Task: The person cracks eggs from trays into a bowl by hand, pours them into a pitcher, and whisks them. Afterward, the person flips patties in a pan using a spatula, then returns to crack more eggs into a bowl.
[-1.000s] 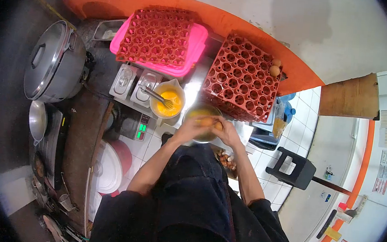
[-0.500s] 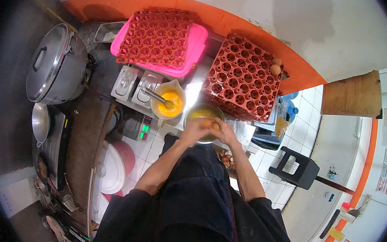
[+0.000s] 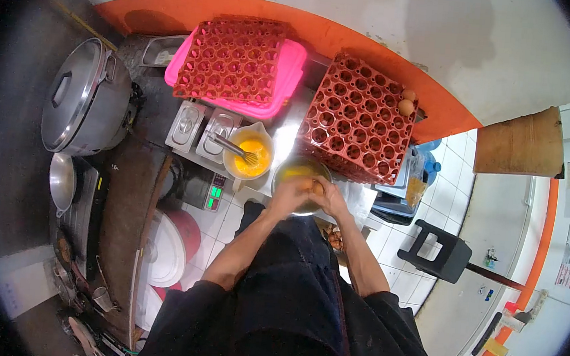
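Over a metal bowl [image 3: 287, 166] with yellow egg in it, my two hands meet close together. My left hand [image 3: 289, 196] is closed, its fingertips on a brown egg [image 3: 316, 188]. My right hand [image 3: 332, 200] curls around the same egg from the other side. Fingers partly hide the shell, so I cannot tell whether it is cracked. Just left of the bowl stands a white jug [image 3: 231, 167] of beaten yellow egg, with a whisk [image 3: 231, 145] leaning in it.
Stacked red egg trays [image 3: 353, 116] stand behind the bowl, with two brown eggs [image 3: 406, 107] at one corner. Another red tray [image 3: 230, 60] lies on a pink lid [image 3: 291, 78]. Lidded steel containers [image 3: 185, 127] sit left of the jug. Broken shells [image 3: 335, 237] lie below my right forearm.
Both hands stay together over the bowl, with only a small shift around the egg. The view has moved slightly; the jug and trays stay in place.
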{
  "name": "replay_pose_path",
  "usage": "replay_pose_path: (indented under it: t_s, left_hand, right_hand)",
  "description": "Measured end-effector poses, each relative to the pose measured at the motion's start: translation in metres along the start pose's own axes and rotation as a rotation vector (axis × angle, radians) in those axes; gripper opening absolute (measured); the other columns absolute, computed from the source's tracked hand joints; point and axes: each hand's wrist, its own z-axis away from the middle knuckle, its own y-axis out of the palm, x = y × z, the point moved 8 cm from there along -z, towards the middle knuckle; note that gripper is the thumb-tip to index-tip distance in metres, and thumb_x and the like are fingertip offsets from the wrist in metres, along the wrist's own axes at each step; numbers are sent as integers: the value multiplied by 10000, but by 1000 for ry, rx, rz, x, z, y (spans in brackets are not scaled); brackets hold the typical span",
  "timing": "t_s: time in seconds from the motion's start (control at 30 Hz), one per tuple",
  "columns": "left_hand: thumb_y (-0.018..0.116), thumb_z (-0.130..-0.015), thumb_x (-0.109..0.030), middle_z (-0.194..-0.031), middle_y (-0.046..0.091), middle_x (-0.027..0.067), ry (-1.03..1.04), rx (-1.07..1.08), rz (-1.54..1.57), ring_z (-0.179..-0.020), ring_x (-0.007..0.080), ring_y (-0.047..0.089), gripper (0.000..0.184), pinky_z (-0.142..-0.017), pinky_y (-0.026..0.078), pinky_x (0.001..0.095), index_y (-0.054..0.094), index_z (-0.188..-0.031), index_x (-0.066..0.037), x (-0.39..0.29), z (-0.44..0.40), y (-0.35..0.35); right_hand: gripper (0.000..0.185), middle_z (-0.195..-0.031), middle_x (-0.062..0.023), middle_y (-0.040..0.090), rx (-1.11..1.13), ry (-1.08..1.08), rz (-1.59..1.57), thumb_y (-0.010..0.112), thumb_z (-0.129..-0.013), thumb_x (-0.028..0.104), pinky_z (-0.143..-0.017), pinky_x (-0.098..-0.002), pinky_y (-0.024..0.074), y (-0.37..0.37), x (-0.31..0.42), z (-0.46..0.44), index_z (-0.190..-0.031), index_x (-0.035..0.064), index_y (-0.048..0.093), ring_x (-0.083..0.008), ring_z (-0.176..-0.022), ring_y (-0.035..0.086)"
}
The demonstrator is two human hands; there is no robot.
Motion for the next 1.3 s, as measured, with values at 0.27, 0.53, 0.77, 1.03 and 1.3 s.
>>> replay_pose_path:
  t_s: [0.27,0.53,0.77,1.03,1.3]
  left_hand:
    - [710,-800,-115,-1168,641,228,0,3,85,-993,313,685,536,-827,561,367,566,-1284,65,9,-1,0]
    - [711,-805,-169,-979,712,208,-36,110,152,-824,258,724,453,-738,560,343,647,-1205,34,1,-12,-13]
    - [721,-798,-177,-852,730,196,-32,153,81,-792,246,726,443,-718,554,353,664,-1205,-12,-9,-20,-21]
    - [729,-804,-126,-1005,715,227,-143,64,176,-885,273,721,410,-760,551,363,660,-1172,40,6,-14,-23]
    - [707,-796,-136,-902,723,214,-115,50,153,-824,276,721,398,-739,547,367,671,-1162,15,2,-13,-27]
  right_hand:
    - [554,-1000,-201,690,15,90,-38,720,-820,380,-822,-419,509,0,-2,0,-1242,49,584,-355,-936,675]
    - [512,-952,-166,686,39,225,-158,731,-812,326,-804,-352,509,6,-25,-2,-1208,20,619,-233,-881,645]
    - [520,-1058,-250,672,-44,224,5,740,-795,304,-868,-459,515,-10,7,0,-1226,59,585,-413,-1030,641]
    - [458,-1074,-224,605,-226,-74,258,700,-823,165,-803,-495,513,-8,41,7,-1236,56,535,-439,-959,615]
    - [435,-1032,-176,568,-297,-152,282,693,-811,94,-826,-456,511,-15,66,18,-1223,70,556,-389,-964,594]
